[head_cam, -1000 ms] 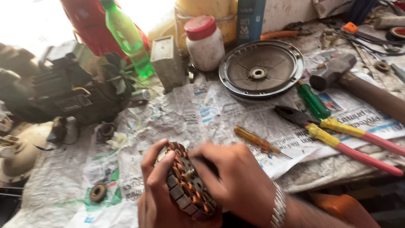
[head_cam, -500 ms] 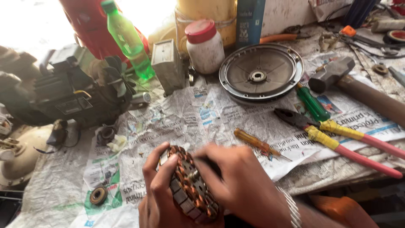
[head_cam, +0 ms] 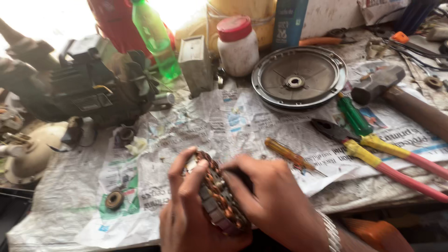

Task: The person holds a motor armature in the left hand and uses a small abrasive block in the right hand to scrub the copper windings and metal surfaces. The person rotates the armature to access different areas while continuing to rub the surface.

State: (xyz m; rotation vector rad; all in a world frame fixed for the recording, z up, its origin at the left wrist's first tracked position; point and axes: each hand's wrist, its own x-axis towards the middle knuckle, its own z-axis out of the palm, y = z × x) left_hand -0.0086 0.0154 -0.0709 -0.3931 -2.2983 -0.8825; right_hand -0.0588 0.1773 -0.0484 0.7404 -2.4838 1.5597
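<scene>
Gripping copper-wound stator (head_cam: 217,198) on edge: left hand (head_cam: 186,210), right hand (head_cam: 270,200).

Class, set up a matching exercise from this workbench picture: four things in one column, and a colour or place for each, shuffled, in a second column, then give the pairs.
Things:
1. plastic bottle
2. jar lid
3. pliers' handles
4. wound stator ring

Colour or place:
A. red
B. between left hand and right hand
C. green
D. yellow and pink

Pairs: 1-C, 2-A, 3-D, 4-B
</scene>
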